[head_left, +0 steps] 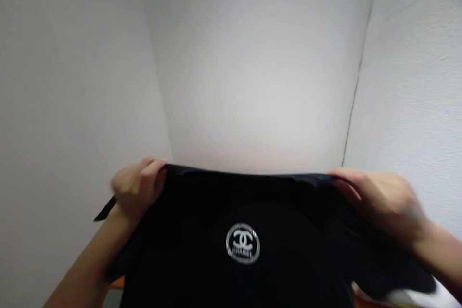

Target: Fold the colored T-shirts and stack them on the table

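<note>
I hold up a black garment that is stretched wide in front of me. A round white logo sits in the middle of its front. My left hand grips the garment's upper left corner, fingers curled over the top edge. My right hand grips the upper right corner the same way. The cloth hangs down from both hands and fills the lower part of the view. A thin dark strip of fabric sticks out to the left below my left hand.
White walls meet in a corner straight ahead, close behind the garment. A bit of orange surface shows under the cloth at lower left, and something white and red at lower right.
</note>
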Action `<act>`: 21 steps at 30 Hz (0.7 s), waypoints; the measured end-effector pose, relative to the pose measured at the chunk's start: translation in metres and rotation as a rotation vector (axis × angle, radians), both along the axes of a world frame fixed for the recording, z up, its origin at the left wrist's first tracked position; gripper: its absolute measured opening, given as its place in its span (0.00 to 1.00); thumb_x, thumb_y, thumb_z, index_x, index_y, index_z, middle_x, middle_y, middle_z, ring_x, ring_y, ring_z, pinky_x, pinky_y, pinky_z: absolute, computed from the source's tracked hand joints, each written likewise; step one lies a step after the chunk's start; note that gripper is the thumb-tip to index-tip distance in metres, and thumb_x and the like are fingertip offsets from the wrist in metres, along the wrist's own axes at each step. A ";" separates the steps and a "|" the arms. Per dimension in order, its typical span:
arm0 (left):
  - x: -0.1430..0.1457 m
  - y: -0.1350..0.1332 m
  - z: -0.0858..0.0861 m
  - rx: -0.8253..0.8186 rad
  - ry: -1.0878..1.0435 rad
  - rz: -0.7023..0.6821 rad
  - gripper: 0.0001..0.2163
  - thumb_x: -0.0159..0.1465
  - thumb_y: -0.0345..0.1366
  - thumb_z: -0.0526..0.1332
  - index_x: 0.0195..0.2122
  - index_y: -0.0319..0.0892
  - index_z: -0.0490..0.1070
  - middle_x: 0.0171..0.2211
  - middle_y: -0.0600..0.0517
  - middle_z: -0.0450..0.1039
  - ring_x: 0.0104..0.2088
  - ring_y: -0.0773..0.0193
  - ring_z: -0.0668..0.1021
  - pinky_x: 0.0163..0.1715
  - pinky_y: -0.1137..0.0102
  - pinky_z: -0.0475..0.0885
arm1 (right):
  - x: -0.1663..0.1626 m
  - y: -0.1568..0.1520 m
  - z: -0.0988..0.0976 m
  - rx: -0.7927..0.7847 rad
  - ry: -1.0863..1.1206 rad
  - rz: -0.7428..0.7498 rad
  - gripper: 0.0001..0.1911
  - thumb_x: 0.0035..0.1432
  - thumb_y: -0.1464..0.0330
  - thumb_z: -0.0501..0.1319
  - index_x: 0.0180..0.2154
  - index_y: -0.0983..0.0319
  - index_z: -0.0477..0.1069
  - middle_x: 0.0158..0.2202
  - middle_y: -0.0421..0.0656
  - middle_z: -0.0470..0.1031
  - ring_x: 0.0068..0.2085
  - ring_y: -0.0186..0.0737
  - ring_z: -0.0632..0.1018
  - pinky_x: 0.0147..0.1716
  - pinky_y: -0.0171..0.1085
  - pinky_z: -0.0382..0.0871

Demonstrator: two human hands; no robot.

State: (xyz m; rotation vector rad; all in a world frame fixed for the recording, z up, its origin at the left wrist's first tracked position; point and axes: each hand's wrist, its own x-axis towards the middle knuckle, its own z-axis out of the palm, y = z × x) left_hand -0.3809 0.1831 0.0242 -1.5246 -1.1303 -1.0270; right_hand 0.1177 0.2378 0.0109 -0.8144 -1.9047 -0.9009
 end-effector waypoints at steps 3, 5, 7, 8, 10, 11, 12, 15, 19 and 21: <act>0.026 0.083 0.027 -0.457 0.124 0.108 0.16 0.71 0.40 0.47 0.45 0.39 0.71 0.39 0.43 0.76 0.35 0.58 0.77 0.31 0.67 0.66 | -0.035 0.060 0.022 -0.248 -0.193 -0.205 0.18 0.71 0.58 0.48 0.45 0.60 0.71 0.29 0.45 0.76 0.28 0.42 0.76 0.25 0.36 0.60; 0.041 0.122 0.020 -0.625 0.142 0.118 0.15 0.71 0.37 0.47 0.51 0.38 0.69 0.46 0.41 0.73 0.45 0.55 0.76 0.43 0.64 0.68 | -0.068 0.099 0.022 -0.557 -0.266 -0.370 0.17 0.71 0.62 0.49 0.50 0.65 0.68 0.38 0.52 0.76 0.37 0.47 0.77 0.31 0.37 0.64; 0.054 0.140 -0.012 -0.732 0.129 0.126 0.14 0.70 0.35 0.48 0.52 0.38 0.68 0.52 0.39 0.70 0.53 0.53 0.71 0.52 0.61 0.65 | -0.099 0.121 0.001 -0.677 -0.288 -0.391 0.14 0.69 0.68 0.51 0.50 0.68 0.68 0.46 0.57 0.74 0.46 0.50 0.75 0.39 0.38 0.65; 0.059 0.142 -0.036 -0.791 0.113 0.135 0.15 0.70 0.34 0.48 0.51 0.37 0.69 0.53 0.39 0.69 0.55 0.53 0.70 0.54 0.60 0.64 | -0.110 0.123 -0.018 -0.721 -0.292 -0.384 0.14 0.68 0.70 0.50 0.50 0.68 0.68 0.48 0.58 0.72 0.48 0.50 0.74 0.42 0.39 0.65; 0.065 0.135 -0.091 -0.938 0.073 0.151 0.17 0.71 0.35 0.45 0.48 0.37 0.72 0.51 0.39 0.72 0.53 0.54 0.73 0.53 0.60 0.65 | -0.126 0.114 -0.066 -0.815 -0.301 -0.370 0.15 0.69 0.70 0.48 0.49 0.67 0.70 0.48 0.57 0.73 0.49 0.49 0.74 0.46 0.39 0.65; 0.066 0.129 -0.120 -1.017 0.055 0.155 0.18 0.71 0.36 0.44 0.48 0.38 0.72 0.50 0.40 0.73 0.52 0.55 0.74 0.52 0.61 0.66 | -0.130 0.105 -0.092 -0.877 -0.306 -0.370 0.17 0.70 0.68 0.46 0.49 0.66 0.71 0.47 0.56 0.74 0.48 0.48 0.75 0.47 0.39 0.65; 0.065 0.121 -0.148 -1.090 0.036 0.161 0.19 0.71 0.37 0.44 0.51 0.39 0.72 0.52 0.41 0.72 0.54 0.55 0.73 0.53 0.61 0.66 | -0.131 0.095 -0.119 -0.939 -0.311 -0.376 0.19 0.71 0.65 0.46 0.50 0.65 0.71 0.48 0.55 0.74 0.49 0.48 0.75 0.48 0.40 0.65; 0.054 0.102 -0.210 -1.258 -0.026 0.191 0.23 0.71 0.45 0.43 0.61 0.42 0.63 0.63 0.42 0.62 0.63 0.50 0.65 0.58 0.54 0.63 | -0.122 0.074 -0.183 -1.078 -0.300 -0.434 0.26 0.70 0.56 0.47 0.61 0.62 0.64 0.61 0.56 0.64 0.60 0.57 0.66 0.55 0.49 0.62; 0.031 0.095 -0.235 -1.347 -0.072 0.182 0.28 0.70 0.52 0.37 0.68 0.47 0.51 0.69 0.46 0.47 0.68 0.52 0.53 0.63 0.50 0.54 | -0.099 0.079 -0.222 -1.194 -0.195 -0.451 0.33 0.66 0.44 0.41 0.67 0.48 0.50 0.70 0.43 0.43 0.68 0.60 0.46 0.62 0.59 0.45; 0.023 0.096 -0.234 -1.361 -0.073 0.158 0.28 0.70 0.53 0.36 0.68 0.49 0.50 0.69 0.48 0.44 0.69 0.54 0.50 0.64 0.51 0.51 | -0.091 0.087 -0.228 -1.211 -0.150 -0.433 0.33 0.65 0.43 0.39 0.67 0.44 0.48 0.71 0.39 0.40 0.69 0.59 0.43 0.63 0.58 0.40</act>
